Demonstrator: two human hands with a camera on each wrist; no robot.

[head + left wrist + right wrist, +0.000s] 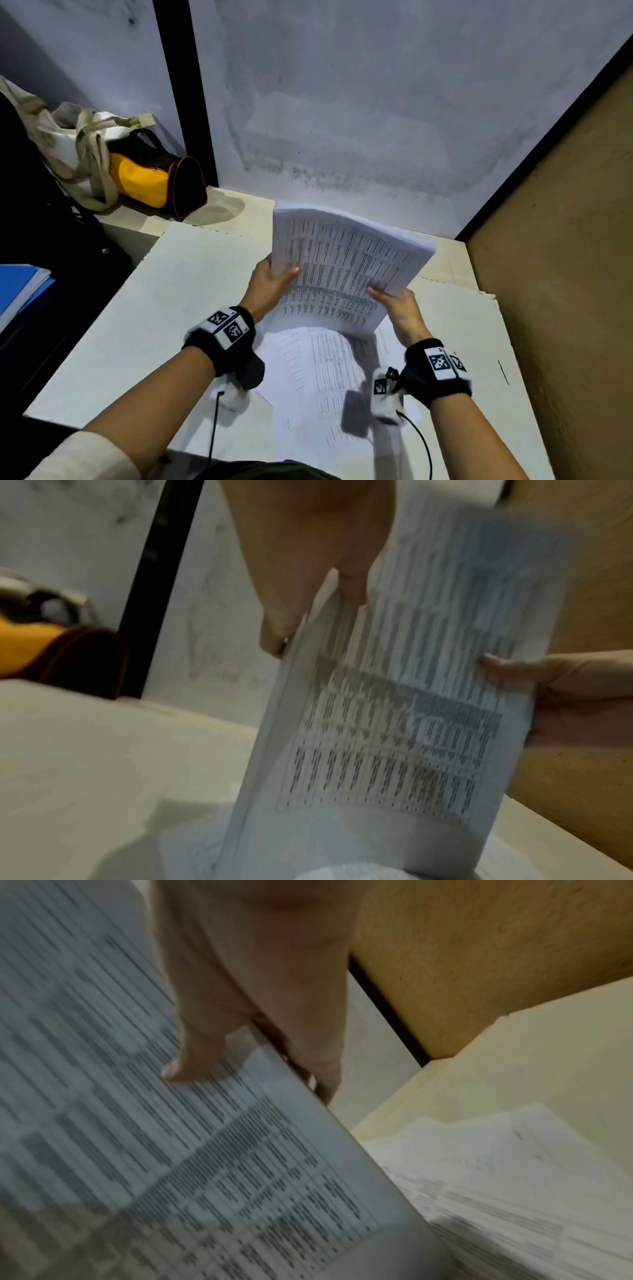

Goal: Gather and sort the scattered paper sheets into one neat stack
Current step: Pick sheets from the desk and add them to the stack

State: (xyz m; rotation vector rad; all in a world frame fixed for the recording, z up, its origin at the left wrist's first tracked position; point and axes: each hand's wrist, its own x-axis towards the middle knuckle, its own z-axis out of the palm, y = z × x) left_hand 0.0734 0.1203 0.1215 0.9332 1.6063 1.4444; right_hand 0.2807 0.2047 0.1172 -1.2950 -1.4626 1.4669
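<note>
A thick bundle of white printed paper sheets (346, 260) is held tilted above the pale white tabletop (154, 308), the left hand (270, 287) pinching its left edge and the right hand (397, 305) pinching its right edge, thumbs on the printed face. More printed sheets (315, 370) lie flat on the table just beneath, near the person. At the far left sit a yellow and black fabric bag (154, 178) and a cream cloth tote (68, 137).

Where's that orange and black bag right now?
In the head view the orange and black bag lies far left on the ledge against the wall, beside a cream tote bag.
</note>
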